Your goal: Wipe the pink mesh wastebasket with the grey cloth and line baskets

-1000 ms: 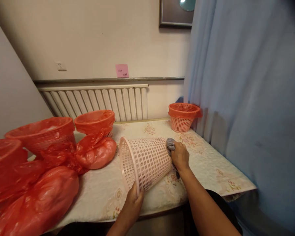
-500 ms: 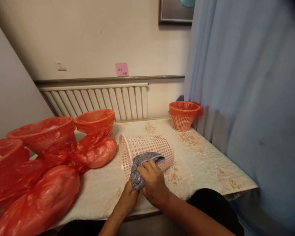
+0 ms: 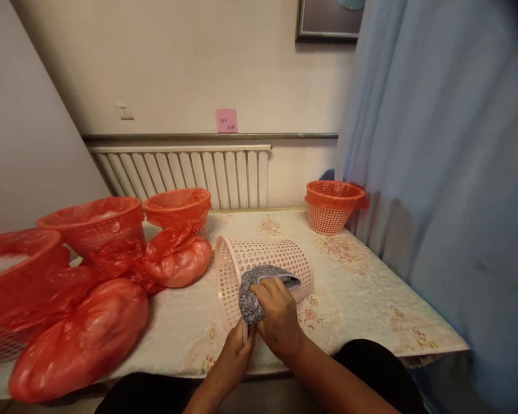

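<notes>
A pale pink perforated wastebasket (image 3: 270,253) lies on its side on the table, its mouth facing left. My left hand (image 3: 238,349) grips the near part of its rim. In my right hand (image 3: 278,313) is a bunched grey cloth (image 3: 252,305) with a light purple edge, pressed against the basket's near side by the rim. The fingers of my right hand are curled into the cloth, and the cloth hides some of the basket's wall.
Several baskets lined with red bags stand at the left, one being a round basket (image 3: 176,201). Tied, filled red bags (image 3: 86,339) lie before them. Another red-lined basket (image 3: 331,215) stands back right, beside a blue curtain (image 3: 423,172). A floral tablecloth (image 3: 371,299) covers the table.
The whole view has shifted, so things appear slightly farther right. The cloth has slid a little up along the basket's rim, uncovering more of the rim at my left hand.
</notes>
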`<state>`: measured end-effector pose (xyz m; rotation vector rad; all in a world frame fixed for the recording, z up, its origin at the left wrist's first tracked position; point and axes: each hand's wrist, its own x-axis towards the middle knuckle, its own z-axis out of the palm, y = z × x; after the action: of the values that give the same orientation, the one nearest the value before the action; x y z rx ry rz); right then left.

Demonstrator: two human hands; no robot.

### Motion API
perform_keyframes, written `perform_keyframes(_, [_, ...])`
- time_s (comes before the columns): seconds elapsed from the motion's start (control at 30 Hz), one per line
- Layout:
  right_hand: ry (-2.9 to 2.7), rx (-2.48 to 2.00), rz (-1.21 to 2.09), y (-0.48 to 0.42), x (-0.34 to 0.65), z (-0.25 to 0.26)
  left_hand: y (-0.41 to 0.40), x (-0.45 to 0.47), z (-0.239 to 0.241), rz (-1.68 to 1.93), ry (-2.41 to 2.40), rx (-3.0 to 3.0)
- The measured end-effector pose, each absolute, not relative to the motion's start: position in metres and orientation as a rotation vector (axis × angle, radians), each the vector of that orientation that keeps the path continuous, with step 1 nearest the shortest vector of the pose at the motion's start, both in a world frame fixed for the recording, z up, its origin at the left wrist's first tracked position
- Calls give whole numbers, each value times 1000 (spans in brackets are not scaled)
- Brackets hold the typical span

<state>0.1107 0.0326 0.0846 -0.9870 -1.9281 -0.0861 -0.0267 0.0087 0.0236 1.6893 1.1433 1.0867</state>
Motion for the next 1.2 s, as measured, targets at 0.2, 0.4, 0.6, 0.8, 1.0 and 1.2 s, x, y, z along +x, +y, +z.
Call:
perform_keyframes(0.2, [-1927, -959, -105, 32, 110, 80, 6, -27, 24, 1108, 1139, 1715])
perform_keyframes(0.4, [-1952, -963, -109, 29, 110, 77, 3, -28, 23, 1089, 1157, 1723])
perform_keyframes(0.6, [-1956, -938, -106, 28, 110, 74, 2, -30, 19, 1100, 1144, 1720])
perform_keyframes(0.8, [-1962, -931, -113, 29, 108, 72, 4, -31, 18, 1118, 1113, 1714])
perform_keyframes(1.0, [-1951, -920, -131, 30, 108, 71, 4, -31, 20, 1112, 1116, 1716])
perform_keyframes(1.2, [-1949, -934, -121, 31, 106, 67, 6, -33, 15, 1122, 1096, 1728])
